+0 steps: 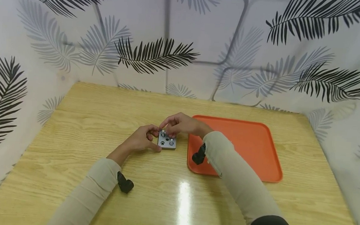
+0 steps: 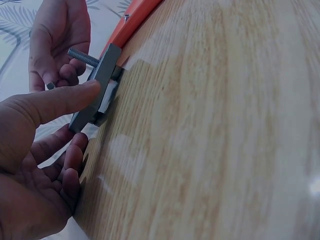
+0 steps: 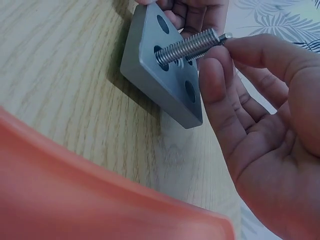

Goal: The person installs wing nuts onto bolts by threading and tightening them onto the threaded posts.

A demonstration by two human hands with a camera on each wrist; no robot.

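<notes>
A small square grey metal plate [image 1: 167, 145] with several round holes is held just over the wooden table. Threaded bolts stand up through it; the near one [image 3: 187, 47] shows clearly in the right wrist view, and bolt heads [image 2: 100, 119] show beneath the plate in the left wrist view. My left hand [image 1: 142, 137] grips the plate's left side, thumb [image 2: 75, 100] along the near edge and fingers at the far corner. With thumb and index finger, my right hand [image 1: 182, 124] pinches at the top of the far bolt [image 1: 163, 133]; the fingers partly hide it.
An orange-red tray [image 1: 252, 151] lies right of the plate, under my right forearm. The wood-grain table [image 1: 106, 104] meets a leaf-patterned cloth [image 1: 200, 76] at its back. Black wrist cameras [image 1: 125, 184] are strapped over both beige sleeves.
</notes>
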